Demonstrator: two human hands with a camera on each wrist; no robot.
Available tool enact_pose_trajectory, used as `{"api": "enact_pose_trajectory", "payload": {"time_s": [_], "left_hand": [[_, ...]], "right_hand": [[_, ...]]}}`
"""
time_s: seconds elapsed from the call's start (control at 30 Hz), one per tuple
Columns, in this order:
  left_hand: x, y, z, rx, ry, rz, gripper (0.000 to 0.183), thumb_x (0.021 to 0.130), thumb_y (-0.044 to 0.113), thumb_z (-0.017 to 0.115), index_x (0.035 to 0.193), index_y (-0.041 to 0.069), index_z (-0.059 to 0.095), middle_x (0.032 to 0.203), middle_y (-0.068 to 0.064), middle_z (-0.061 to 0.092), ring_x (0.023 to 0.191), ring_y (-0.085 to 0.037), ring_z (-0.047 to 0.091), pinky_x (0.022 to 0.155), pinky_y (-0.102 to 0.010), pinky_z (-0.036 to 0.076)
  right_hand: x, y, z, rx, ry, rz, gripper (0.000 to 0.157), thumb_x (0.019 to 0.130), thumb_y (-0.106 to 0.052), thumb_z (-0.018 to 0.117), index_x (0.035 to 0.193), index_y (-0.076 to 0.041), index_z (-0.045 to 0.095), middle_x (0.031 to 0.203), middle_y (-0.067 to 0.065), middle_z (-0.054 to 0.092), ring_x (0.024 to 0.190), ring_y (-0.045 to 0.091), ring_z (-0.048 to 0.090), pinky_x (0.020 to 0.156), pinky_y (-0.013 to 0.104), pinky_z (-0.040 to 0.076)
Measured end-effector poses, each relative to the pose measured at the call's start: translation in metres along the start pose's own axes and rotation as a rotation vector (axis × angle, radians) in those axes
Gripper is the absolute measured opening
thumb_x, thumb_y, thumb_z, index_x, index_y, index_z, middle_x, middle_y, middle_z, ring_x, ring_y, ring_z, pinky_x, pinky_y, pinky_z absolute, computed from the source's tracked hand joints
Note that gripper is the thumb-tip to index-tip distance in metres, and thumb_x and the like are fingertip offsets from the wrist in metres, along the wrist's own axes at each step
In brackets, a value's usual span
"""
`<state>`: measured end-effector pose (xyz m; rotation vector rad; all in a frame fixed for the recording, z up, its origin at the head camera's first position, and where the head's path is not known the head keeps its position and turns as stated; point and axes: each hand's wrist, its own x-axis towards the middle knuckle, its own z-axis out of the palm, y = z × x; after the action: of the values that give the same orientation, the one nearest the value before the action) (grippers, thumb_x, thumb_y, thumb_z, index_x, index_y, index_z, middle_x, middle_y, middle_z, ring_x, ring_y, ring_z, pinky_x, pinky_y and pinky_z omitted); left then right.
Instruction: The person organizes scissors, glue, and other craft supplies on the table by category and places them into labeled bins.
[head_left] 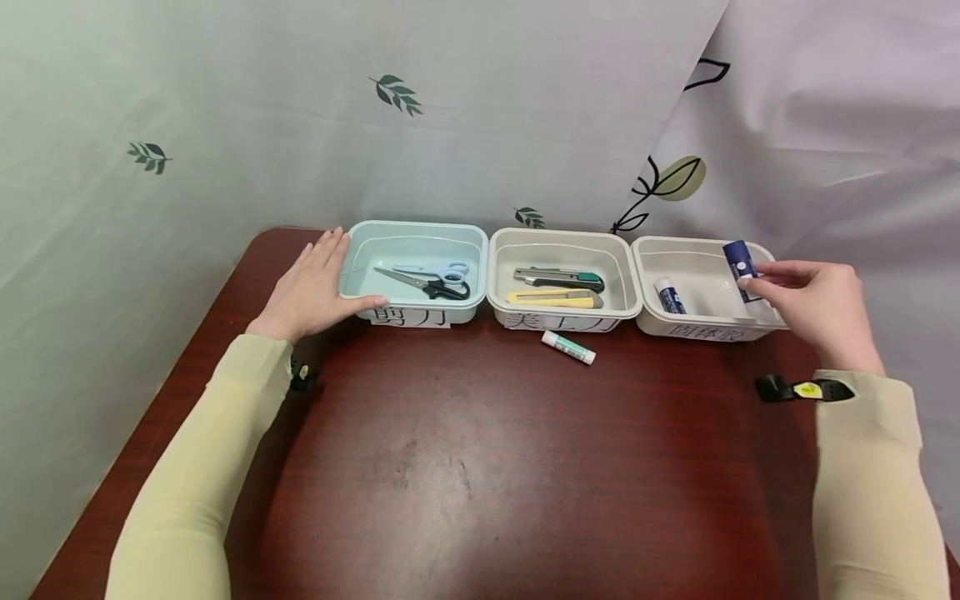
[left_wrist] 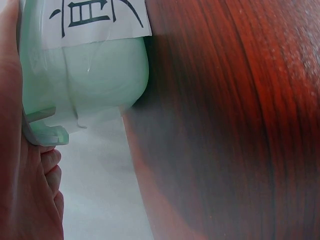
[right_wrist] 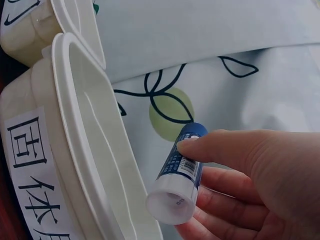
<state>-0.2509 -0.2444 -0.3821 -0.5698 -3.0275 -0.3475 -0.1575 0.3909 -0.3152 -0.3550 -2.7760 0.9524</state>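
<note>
My right hand [head_left: 825, 304] pinches a dark blue glue stick [head_left: 738, 260] between thumb and fingers over the right-hand white bin [head_left: 648, 321]. In the right wrist view the glue stick [right_wrist: 181, 167] is tilted, its clear-white end toward the camera, beside the bin's rim [right_wrist: 75, 100]. Another blue-and-white glue stick [head_left: 670, 296] lies inside that bin. My left hand [head_left: 311, 287] rests against the left side of the light blue bin [head_left: 471, 312], fingers straight, thumb along its front rim. Inside lie black-handled scissors [head_left: 442, 289] and light blue scissors [head_left: 453, 271].
A middle white bin [head_left: 495, 283] holds a yellow utility knife [head_left: 555, 298] and dark green ones [head_left: 570, 277]. A green-and-white glue stick [head_left: 568, 347] lies on the dark red table [head_left: 480, 467] before it. Paper labels front the bins; a patterned curtain [head_left: 465, 125] hangs behind.
</note>
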Motion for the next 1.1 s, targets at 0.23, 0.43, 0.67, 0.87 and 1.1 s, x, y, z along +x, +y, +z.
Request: {"api": "enact_pose_trajectory", "payload": {"time_s": [0.23, 0.43, 0.67, 0.87, 1.1], "left_hand": [[0.0, -0.001, 0.002, 0.003, 0.007, 0.002, 0.121, 0.086, 0.08, 0.055, 0.162, -0.001, 0.007, 0.168, -0.021, 0.006, 0.155, -0.032, 0.002, 0.124, -0.044, -0.001], [0.0, -0.001, 0.002, 0.0, 0.011, 0.002, 0.121, 0.086, 0.079, 0.056, 0.162, -0.001, 0.007, 0.168, -0.021, 0.007, 0.155, -0.032, 0.002, 0.124, -0.043, -0.002], [0.0, 0.0, 0.001, -0.003, 0.009, 0.0, 0.121, 0.086, 0.079, 0.056, 0.162, -0.001, 0.007, 0.168, -0.021, 0.006, 0.155, -0.033, 0.002, 0.124, -0.044, -0.001], [0.0, 0.0, 0.001, 0.001, 0.01, 0.0, 0.121, 0.086, 0.079, 0.056, 0.162, -0.002, 0.007, 0.168, -0.021, 0.006, 0.155, -0.033, 0.002, 0.124, -0.044, -0.001], [0.001, 0.0, 0.002, 0.003, 0.016, 0.007, 0.121, 0.086, 0.078, 0.057, 0.162, -0.002, 0.008, 0.168, -0.022, 0.007, 0.154, -0.033, 0.003, 0.124, -0.044, -0.001]], "right_hand": [[0.011, 0.001, 0.001, -0.03, -0.012, 0.002, 0.066, 0.085, -0.053, 0.078, 0.128, -0.002, 0.071, 0.075, -0.033, 0.061, 0.069, -0.008, 0.057, 0.062, 0.02, 0.045], [0.018, 0.004, 0.007, -0.091, -0.04, -0.035, 0.062, 0.089, -0.053, 0.075, 0.126, -0.003, 0.072, 0.093, 0.001, 0.076, 0.069, -0.007, 0.054, 0.067, 0.029, 0.042], [0.021, 0.004, 0.016, -0.123, -0.049, -0.062, 0.059, 0.09, -0.05, 0.074, 0.125, -0.003, 0.073, 0.093, 0.01, 0.076, 0.081, 0.007, 0.055, 0.068, 0.031, 0.041], [0.022, 0.004, 0.022, -0.133, -0.072, -0.056, 0.06, 0.091, -0.05, 0.073, 0.125, -0.001, 0.072, 0.088, 0.01, 0.076, 0.092, 0.027, 0.056, 0.07, 0.034, 0.04], [0.021, 0.005, 0.026, -0.137, -0.095, -0.06, 0.058, 0.092, -0.046, 0.073, 0.124, 0.002, 0.071, 0.102, 0.02, 0.075, 0.094, 0.029, 0.058, 0.069, 0.034, 0.041]]}}
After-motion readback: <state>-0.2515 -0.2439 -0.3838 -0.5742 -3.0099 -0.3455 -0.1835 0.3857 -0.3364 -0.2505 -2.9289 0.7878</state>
